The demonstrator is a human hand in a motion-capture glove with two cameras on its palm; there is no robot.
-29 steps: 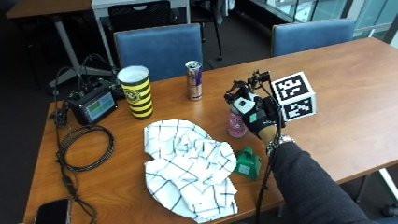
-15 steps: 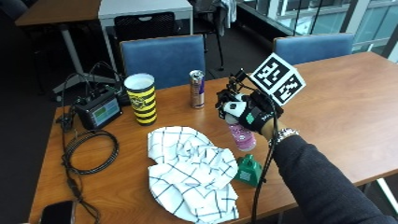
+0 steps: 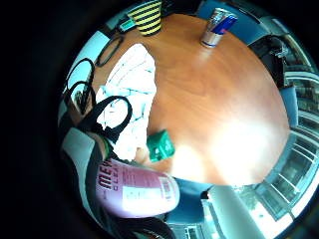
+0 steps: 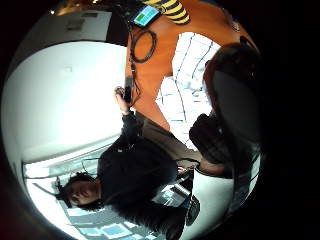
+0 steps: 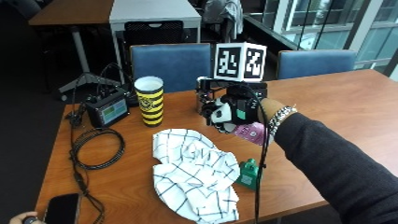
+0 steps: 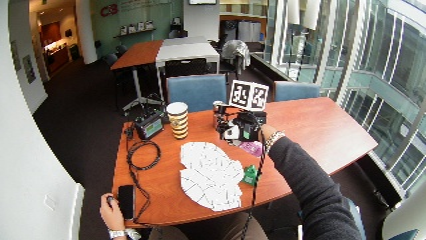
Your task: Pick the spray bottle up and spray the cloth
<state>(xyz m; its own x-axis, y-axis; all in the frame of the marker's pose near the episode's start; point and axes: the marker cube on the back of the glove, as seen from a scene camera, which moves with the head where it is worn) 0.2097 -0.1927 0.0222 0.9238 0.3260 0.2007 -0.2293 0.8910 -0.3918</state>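
The gloved right hand (image 5: 239, 109) was raised above the counter (image 5: 348, 100), with its fingers curled around a pink spray bottle (image 5: 250, 132); the bottle body projected below the hand toward the sleeve side, lifted clear of the wood. In the little-finger-side palm view, the bottle (image 3: 137, 191) lay close against the palm, a smooth rounded pink plastic cylinder with a white label carrying printed lettering and a barcode. The cloth (image 5: 196, 172) lay crumpled on the counter below and to the near side of the hand, apart from it: soft white fabric with a thin dark grid pattern, folded over itself in irregular lobes. A small green box-shaped object (image 5: 248, 173) stood on the counter just beside the cloth's edge, beneath the forearm. Behind the cloth stood a tall cup with yellow and black stripes (image 5: 150, 101) and, partly hidden by the hand, a slim metal drink can (image 3: 218, 27). Beside the cup sat a small black device with a lit screen (image 5: 107, 110), and a coiled black cable (image 5: 96, 148) lay on the wood in front of it. A dark phone (image 5: 61, 208) lay at the near corner, where a bare hand (image 6: 112, 210) rested. Two blue upholstered chairs (image 5: 169, 63) stood along the counter's far side.
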